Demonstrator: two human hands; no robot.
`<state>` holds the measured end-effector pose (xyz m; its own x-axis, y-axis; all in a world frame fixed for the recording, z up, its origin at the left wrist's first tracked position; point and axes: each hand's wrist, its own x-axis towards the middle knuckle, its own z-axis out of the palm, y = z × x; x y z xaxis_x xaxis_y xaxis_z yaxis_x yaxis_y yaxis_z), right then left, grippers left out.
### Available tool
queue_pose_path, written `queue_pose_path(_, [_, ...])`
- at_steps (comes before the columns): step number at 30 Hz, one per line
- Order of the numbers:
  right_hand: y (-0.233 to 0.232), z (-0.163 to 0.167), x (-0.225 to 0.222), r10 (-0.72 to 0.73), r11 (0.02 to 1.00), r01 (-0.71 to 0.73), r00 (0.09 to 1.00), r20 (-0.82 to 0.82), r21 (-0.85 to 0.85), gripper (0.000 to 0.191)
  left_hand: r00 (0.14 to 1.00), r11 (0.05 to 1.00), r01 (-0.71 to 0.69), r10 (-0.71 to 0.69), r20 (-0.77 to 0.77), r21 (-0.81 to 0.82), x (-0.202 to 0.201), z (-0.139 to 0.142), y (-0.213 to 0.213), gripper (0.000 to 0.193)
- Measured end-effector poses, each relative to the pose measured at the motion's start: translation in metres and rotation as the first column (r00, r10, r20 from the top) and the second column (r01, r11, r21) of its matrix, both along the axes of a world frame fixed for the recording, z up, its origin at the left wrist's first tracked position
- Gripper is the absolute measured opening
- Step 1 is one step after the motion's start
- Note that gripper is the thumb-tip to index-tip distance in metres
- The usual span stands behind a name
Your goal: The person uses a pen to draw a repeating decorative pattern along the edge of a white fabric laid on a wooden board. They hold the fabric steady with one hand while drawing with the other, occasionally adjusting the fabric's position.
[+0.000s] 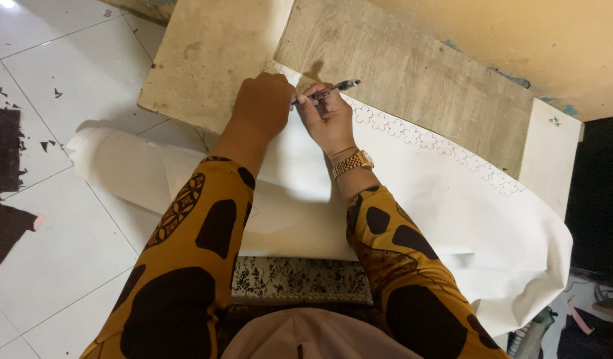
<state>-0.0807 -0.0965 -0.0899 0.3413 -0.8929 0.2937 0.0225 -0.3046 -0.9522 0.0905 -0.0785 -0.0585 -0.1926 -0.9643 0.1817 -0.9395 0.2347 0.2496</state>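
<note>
Our right hand grips a pen, tip at the cloth edge. Our left hand, curled into a loose fist, presses the cloth just beside it. Cloth lies over the board, flower outlines along its border; bare board beyond that edge.

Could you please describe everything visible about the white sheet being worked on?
The white sheet looks like thin paper or cloth, draped over a wooden board, its ends curling onto the tiled floor. A row of flower outlines runs along its far edge. The left hand presses it flat; the right hand holds a pen to it.
</note>
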Motion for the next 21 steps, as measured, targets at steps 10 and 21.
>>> queue_pose_path(10, [-0.002, -0.005, -0.002, -0.076, 0.995, 0.069, 0.992, -0.099, -0.068, 0.011, 0.989, 0.995, 0.022, -0.035, -0.145, -0.092, 0.003, -0.011, -0.002, 0.006])
queue_pose_path(21, [-0.001, -0.003, -0.002, -0.069, 0.996, 0.062, 0.992, -0.104, -0.065, 0.011, 0.998, 1.000, -0.011, 0.012, -0.057, 0.016, 0.002, -0.003, -0.008, 0.003])
